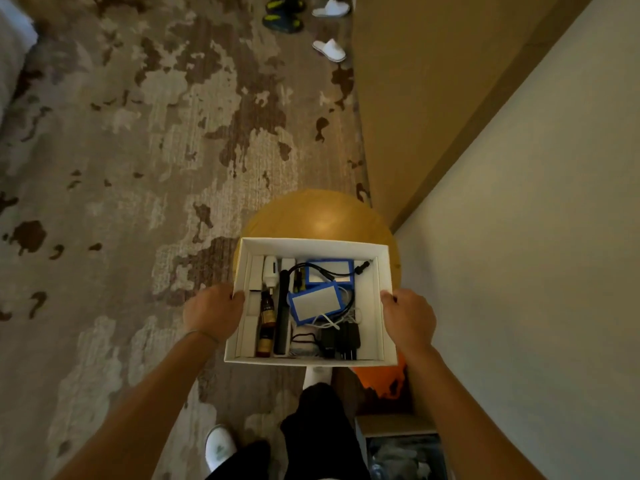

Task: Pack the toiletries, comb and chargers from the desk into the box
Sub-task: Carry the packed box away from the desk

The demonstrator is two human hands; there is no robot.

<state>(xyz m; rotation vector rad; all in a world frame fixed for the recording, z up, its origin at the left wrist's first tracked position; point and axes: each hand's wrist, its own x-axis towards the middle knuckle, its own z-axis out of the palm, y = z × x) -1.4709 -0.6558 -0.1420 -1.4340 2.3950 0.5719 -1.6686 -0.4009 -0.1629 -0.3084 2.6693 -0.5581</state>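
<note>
I carry an open white box (311, 244) in front of me above the carpet. My left hand (213, 311) grips its left wall and my right hand (408, 317) grips its right wall. Inside lie a brown bottle (266, 320), a white tube (270, 271), small white cartons (255, 273), a black comb (282, 315), two blue-edged packs (316, 303), black chargers (341, 336) and tangled black and white cables (341, 318).
A yellow round stool (320, 214) stands just beyond the box. A wooden cabinet (433, 81) and a pale wall (536, 237) run along the right. A bin (405, 455) sits low right. Slippers (329, 50) and shoes (282, 19) lie far ahead on the patterned carpet (121, 168).
</note>
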